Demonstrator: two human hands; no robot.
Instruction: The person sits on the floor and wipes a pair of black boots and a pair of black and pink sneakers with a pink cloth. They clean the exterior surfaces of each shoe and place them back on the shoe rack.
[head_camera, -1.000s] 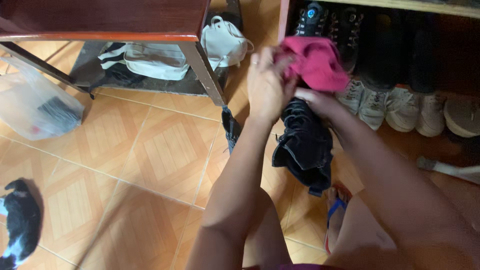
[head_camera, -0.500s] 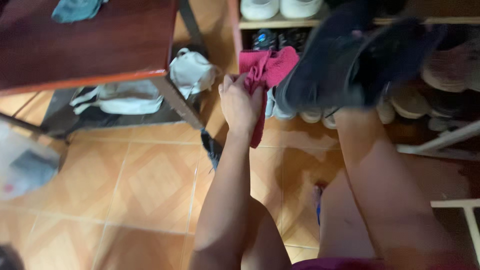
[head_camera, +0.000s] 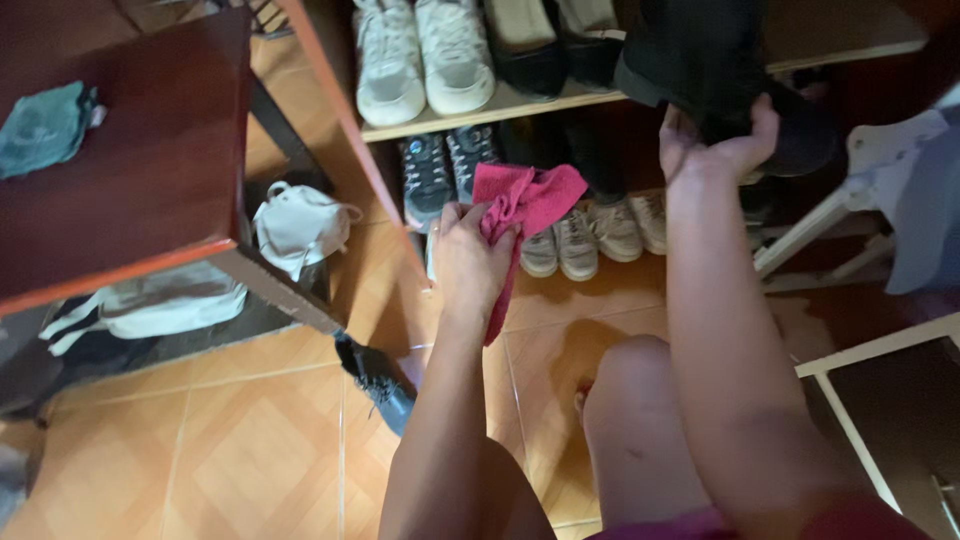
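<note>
The crumpled cloth of soft towelling (head_camera: 527, 205) is deep pink-red, and the tall leather boot (head_camera: 710, 70) is black. The pair of lace-up canvas sneakers (head_camera: 424, 55) on the shelf is white, the pair of sporty trainers (head_camera: 447, 165) below is dark grey with light markings, and the low lace-up shoes (head_camera: 578, 240) on the floor are beige. The glazed floor tiles (head_camera: 240, 440) are orange with a paler diamond pattern, the wooden table top (head_camera: 140, 150) is dark reddish brown, the small folded rag (head_camera: 45, 128) is teal, and the round fabric backpack (head_camera: 295, 225) is off-white.

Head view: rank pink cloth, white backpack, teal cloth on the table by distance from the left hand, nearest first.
1. Pink cloth: gripped in the left hand, in front of the shoe rack.
2. White backpack: on the floor to the left, under the table edge.
3. Teal cloth: far left, lying on the wooden table.
</note>
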